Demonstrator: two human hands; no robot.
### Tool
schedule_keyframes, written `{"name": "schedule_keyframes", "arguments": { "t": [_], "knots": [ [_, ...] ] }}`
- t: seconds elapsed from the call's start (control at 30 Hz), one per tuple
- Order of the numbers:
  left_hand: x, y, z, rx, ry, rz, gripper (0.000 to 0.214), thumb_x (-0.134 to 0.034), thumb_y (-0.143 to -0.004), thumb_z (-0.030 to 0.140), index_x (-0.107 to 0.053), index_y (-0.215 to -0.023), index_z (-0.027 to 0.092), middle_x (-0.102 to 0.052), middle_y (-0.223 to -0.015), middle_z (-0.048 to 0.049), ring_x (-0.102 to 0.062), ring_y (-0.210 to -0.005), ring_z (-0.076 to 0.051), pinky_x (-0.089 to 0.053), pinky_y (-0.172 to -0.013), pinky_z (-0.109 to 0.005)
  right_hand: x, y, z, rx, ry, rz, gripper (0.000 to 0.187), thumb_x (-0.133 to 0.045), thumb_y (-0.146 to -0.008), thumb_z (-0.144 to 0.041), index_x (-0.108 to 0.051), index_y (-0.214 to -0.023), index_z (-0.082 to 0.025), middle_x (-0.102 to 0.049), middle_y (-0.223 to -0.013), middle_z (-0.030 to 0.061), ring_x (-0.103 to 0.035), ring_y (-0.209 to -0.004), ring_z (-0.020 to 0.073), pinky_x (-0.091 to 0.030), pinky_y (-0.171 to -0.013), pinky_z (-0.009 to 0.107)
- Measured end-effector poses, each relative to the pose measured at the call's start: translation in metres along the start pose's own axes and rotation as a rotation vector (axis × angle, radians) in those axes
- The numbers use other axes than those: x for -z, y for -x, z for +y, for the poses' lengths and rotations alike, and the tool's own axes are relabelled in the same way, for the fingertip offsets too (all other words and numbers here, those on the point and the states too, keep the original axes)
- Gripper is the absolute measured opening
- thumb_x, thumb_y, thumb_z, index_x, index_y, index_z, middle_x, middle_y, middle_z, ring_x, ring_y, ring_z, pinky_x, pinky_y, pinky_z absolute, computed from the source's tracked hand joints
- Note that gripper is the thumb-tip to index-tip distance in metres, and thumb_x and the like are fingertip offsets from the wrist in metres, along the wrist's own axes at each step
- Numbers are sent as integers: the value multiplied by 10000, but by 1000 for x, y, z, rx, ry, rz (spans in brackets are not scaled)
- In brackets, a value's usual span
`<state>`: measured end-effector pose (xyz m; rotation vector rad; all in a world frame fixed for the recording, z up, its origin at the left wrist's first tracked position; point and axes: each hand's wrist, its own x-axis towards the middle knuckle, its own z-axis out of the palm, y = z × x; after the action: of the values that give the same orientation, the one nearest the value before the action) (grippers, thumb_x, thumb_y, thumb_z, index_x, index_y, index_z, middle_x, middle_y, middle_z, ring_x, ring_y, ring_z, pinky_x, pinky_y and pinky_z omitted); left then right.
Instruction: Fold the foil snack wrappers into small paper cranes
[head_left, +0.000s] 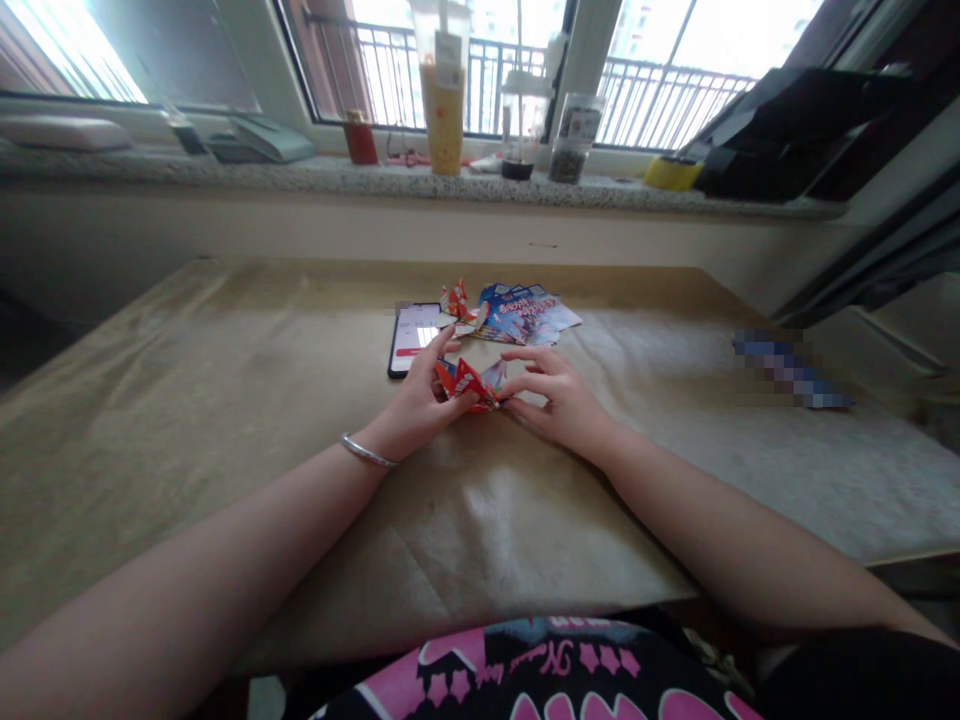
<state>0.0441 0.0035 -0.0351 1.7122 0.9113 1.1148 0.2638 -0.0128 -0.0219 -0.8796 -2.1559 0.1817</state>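
Note:
A folded piece of printed paper (466,380), red with white and blue parts, sits between my two hands just above the table. My left hand (426,390), with a silver bangle at the wrist, closes on its left side, thumb across the front. On the right side, the fingertips of my right hand (551,395) pinch the paper's lower edge. Just beyond lies another folded red-and-white paper piece (455,300). A phone (405,335) with a lit screen lies past my left hand. Blue printed sheets (521,312) are fanned out behind my right hand.
A tan cloth covers the table (300,400). At the right lies a blurred blue packet (791,370). The granite windowsill (300,180) holds a tall cup of orange drink (442,115), a red jar (361,140), a clear jar (574,140), yellow tape (673,173) and a black bag (780,135).

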Motion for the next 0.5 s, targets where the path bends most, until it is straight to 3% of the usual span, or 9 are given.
{"name": "schedule_keyframes", "arguments": {
  "t": [0.23, 0.4, 0.5],
  "knots": [
    [1, 1, 6, -154, -198, -49, 332, -614, -810, 307, -549, -1105, 169, -517, -1160, -112, -525, -1095, -223, -496, -889, -357, -2, -1, 3, -112, -87, 45, 128, -634, -769, -201, -672, -882, -248, -480, -1292, 70, -485, -1199, 228, -425, -1011, 452],
    [2, 1, 7, -123, -183, -61, 257, -617, -793, 311, -557, -994, 163, -499, -1181, -120, -522, -1100, -230, -496, -867, -361, -5, 0, 6, -318, -201, 47, 189, -647, -748, -252, -621, -933, -228, -437, -1333, 94, -493, -1184, 225, -539, -841, 372],
    [2, 1, 8, -84, -176, -69, 242, -623, -779, 307, -551, -960, 163, -485, -1211, -123, -511, -1121, -234, -478, -891, -371, -11, 2, 14, -422, -246, 54, 444, -674, -722, -294, -533, -1138, -229, -499, -1276, 110, -546, -1112, 211, -504, -920, 409]
  ]
}}
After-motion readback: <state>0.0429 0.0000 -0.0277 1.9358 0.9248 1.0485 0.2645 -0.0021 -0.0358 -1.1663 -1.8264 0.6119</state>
